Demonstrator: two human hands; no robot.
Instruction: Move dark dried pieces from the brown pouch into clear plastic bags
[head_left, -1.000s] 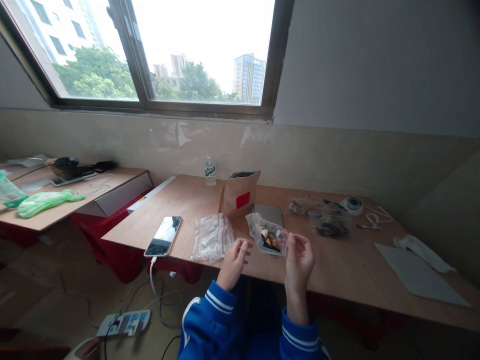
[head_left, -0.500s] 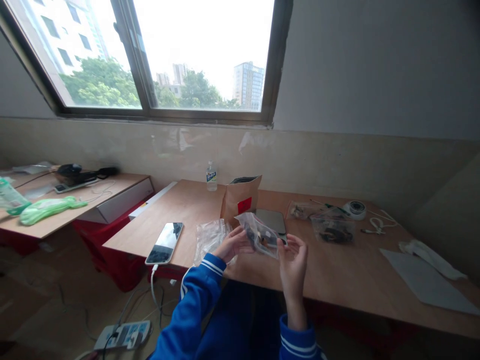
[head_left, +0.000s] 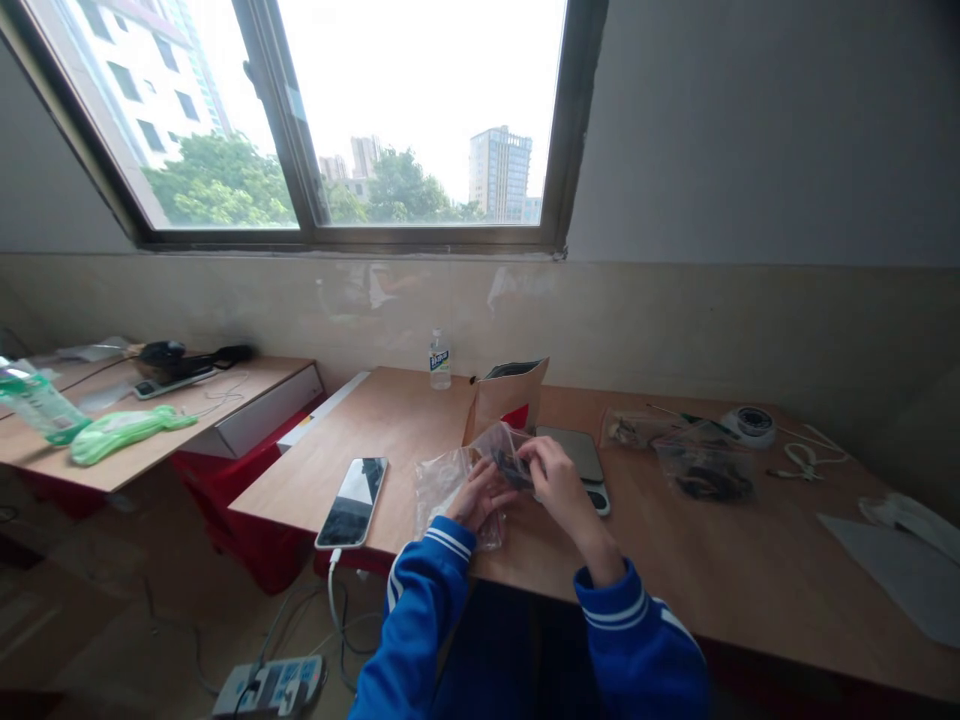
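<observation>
**Clear plastic bag held at lower centre**

I have the right hand pinching its right side, apparently to steady the limp plastic. The left hand is against its left side; I can't tell whether it grips. The kraft paper pouch stands upright behind, likely on its own stiffness.

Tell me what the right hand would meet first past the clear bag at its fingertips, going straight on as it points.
Probably the brown paper bag: the right hand points forward and leftward, and that bag stands beyond the clear bag, though depth is uncertain.
</observation>
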